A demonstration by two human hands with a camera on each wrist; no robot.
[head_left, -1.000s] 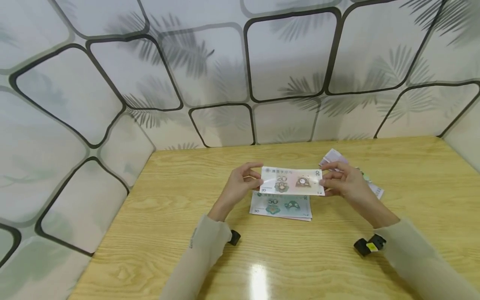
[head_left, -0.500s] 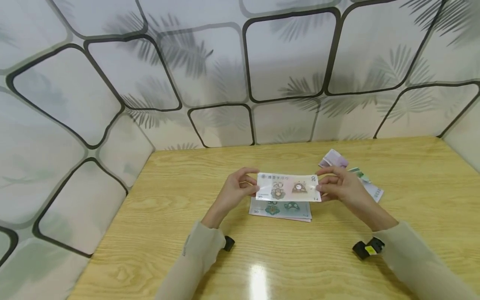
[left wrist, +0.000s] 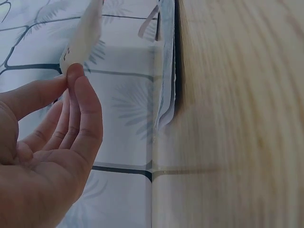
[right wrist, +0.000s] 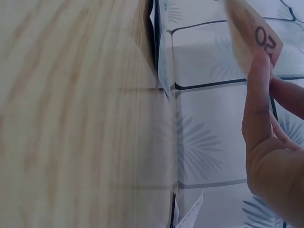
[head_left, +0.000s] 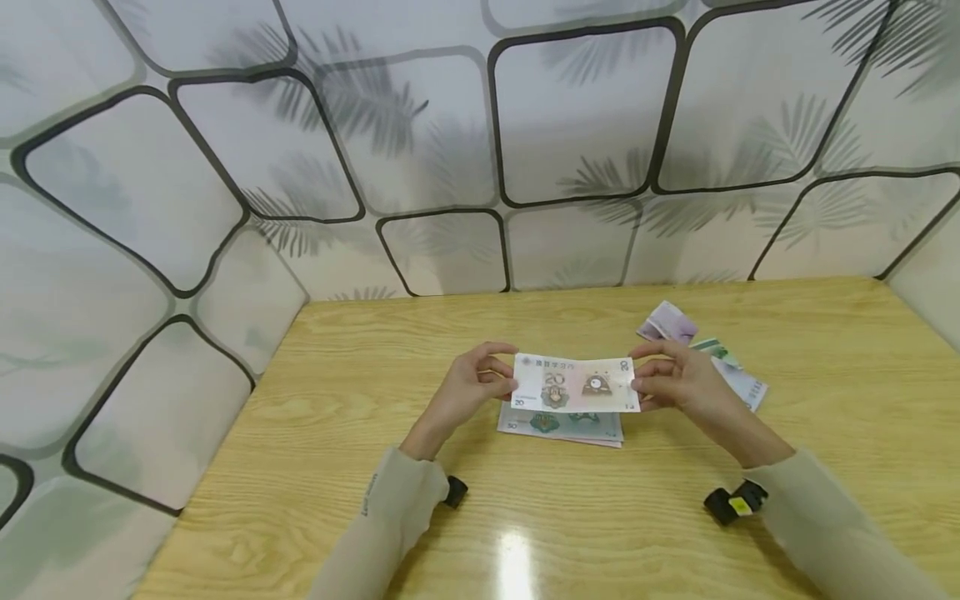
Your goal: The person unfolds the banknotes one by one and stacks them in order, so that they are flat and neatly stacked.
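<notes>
A pale play banknote [head_left: 575,382] printed with 20 is stretched flat between both hands in the head view. My left hand [head_left: 476,377] pinches its left end between thumb and fingers, as the left wrist view also shows. At the other end, my right hand [head_left: 670,377] pinches it the same way; the number shows beside the thumb in the right wrist view. Beneath the held note lies a small stack of banknotes [head_left: 558,425], a green 50 on top and a pinkish edge below. The held note covers the stack's upper part.
Behind the right hand lie more notes: a folded purple one [head_left: 667,322], a green one [head_left: 716,352] and a pale one [head_left: 742,385]. The wooden table [head_left: 337,500] meets a patterned wall covering [head_left: 435,167] at the back and left. Black wrist cameras [head_left: 726,505] sit at the sleeves.
Both hands have brought the 20 note slightly down toward the person and a little left, so it now covers more of the green 50 note. The grips are unchanged.
</notes>
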